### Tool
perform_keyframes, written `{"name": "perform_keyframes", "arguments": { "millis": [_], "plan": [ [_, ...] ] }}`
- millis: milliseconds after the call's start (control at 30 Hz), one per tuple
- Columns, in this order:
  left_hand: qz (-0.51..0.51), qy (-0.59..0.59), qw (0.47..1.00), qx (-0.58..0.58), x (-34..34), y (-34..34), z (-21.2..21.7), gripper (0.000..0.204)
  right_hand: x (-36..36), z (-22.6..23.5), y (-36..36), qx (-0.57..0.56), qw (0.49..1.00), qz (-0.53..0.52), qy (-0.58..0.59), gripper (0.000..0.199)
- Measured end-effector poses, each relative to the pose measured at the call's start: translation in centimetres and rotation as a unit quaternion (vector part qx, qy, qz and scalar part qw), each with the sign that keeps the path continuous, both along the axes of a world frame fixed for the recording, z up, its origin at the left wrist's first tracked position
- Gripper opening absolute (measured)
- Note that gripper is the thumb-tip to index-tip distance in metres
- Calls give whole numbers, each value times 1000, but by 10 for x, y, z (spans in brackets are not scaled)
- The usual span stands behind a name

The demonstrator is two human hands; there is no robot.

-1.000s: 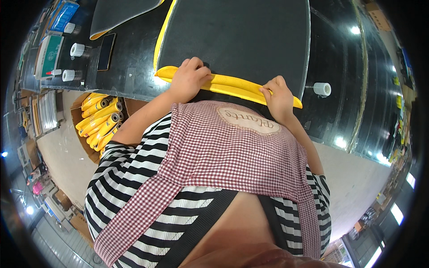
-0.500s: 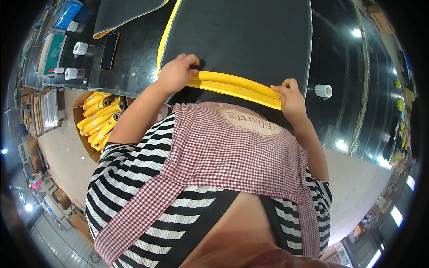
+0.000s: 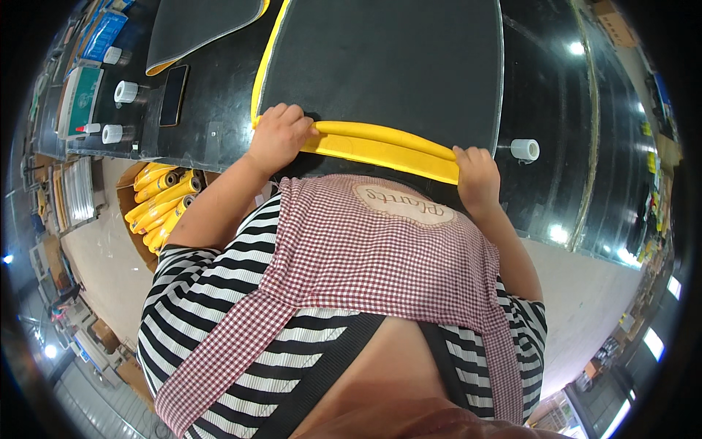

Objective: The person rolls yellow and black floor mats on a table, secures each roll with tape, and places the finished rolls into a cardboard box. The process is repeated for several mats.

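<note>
Spreading across the top of the view: glossy black worktable, mirroring ceiling lights along its right side. Lying flat on it, running away from the body: large black mat with a yellow underside showing as a thin border down its left edge. Curling up along the near end of that mat, just above the apron: yellow rolled edge, stretching as a thick band from one hand to the other.

Gripping the left end of the roll: left hand, fingers bent over the top of the yellow band and pressing down, thumb side tucked toward the body, closed around the material. Clamping the right end: right hand, fingers likewise folded over the roll, wrapped tight on it, sitting a little nearer the body than the left.

Resting on the table just right of the right hand, apart from the mat: small white tape roll. Lying at the upper left: second dark mat with a yellow rim, near but not clearly touching the first. Sitting just below it: dark flat phone-like slab, with two more white rolls standing to its left.

Standing on the floor beside the table's left edge: box of yellow rolled mats. Filling the lower view: red checked apron over a black-and-white striped shirt.
</note>
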State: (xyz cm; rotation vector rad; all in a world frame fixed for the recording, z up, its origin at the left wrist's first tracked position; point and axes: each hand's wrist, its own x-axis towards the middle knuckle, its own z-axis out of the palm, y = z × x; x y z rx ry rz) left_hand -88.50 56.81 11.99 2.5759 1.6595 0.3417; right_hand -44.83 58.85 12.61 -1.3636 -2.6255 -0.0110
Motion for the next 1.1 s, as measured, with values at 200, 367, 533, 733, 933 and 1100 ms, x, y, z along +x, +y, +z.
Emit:
{"name": "perform_keyframes", "arguments": {
  "millis": [200,367,533,733,933,1100],
  "plan": [
    [27,-15,996,78,14,39,14,13,-16,7,32,67,996,-30,48,30],
    [42,29,998,-26,25,6,9,47,-22,-3,-1,50,997,-51,10,31],
    [79,-33,995,-54,41,-28,1,64,-29,-12,-38,-48,993,-89,-63,81],
    [131,12,991,-13,44,112,4,86,-36,-26,118,28,992,-112,-58,69],
    [162,17,983,-81,50,196,20,74,-34,-12,189,-96,987,-114,53,44],
    [135,-50,989,45,43,178,-11,62,-40,-37,98,112,990,-51,65,51]
  ]
}}
